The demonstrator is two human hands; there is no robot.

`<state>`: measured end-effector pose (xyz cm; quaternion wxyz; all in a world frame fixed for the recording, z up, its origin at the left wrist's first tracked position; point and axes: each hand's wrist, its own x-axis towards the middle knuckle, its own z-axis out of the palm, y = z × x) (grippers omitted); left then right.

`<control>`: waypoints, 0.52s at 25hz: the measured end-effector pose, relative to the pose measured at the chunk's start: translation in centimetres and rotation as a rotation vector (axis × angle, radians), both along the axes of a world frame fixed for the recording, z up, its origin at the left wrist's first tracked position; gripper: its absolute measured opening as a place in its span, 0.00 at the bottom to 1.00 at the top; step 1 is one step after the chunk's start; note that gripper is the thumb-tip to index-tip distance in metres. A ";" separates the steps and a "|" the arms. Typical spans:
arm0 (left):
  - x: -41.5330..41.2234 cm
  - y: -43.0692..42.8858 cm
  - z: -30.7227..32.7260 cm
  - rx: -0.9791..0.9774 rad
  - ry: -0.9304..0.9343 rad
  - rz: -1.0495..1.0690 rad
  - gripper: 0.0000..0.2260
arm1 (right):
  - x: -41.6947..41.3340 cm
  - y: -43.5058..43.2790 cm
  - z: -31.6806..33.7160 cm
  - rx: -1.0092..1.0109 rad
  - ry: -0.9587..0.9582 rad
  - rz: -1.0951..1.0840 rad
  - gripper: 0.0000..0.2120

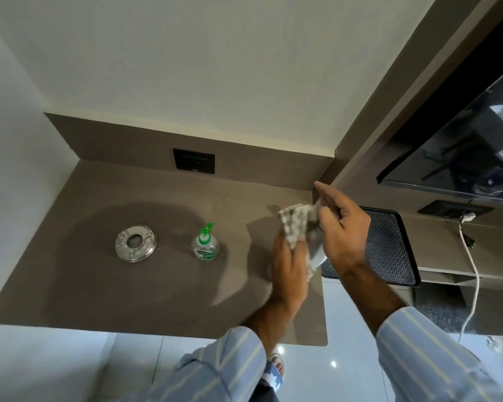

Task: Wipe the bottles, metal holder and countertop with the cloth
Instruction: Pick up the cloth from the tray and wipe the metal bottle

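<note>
My left hand (288, 262) presses a green-and-white patterned cloth (295, 224) against a pale bottle (315, 250), which my right hand (341, 227) holds above the right end of the brown countertop (128, 291). Most of that bottle is hidden by the cloth and my fingers. A clear bottle with a green pump top (205, 242) stands upright on the countertop, to the left of my hands. Further left lies the round metal holder (135, 243), flat on the surface.
A black perforated tray (389, 250) sits on the lower shelf at the right, behind my right hand. A black socket plate (193, 160) is set in the backsplash. A white cable (474, 274) hangs at the right. A dark screen (462, 158) is mounted above.
</note>
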<state>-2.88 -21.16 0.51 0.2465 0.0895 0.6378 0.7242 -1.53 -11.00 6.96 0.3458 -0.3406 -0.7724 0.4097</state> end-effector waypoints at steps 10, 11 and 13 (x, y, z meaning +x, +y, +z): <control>1.6 -0.7 -0.7 0.107 -0.003 0.032 0.15 | -0.5 -1.9 -0.6 0.051 0.090 -0.057 0.23; 0.7 -0.9 -1.5 0.043 -0.108 0.078 0.12 | -0.4 -2.2 -0.6 0.052 0.099 -0.049 0.25; -2.0 -0.6 -2.7 -0.163 -0.318 0.081 0.12 | -0.3 -2.6 -0.9 0.061 0.104 -0.048 0.26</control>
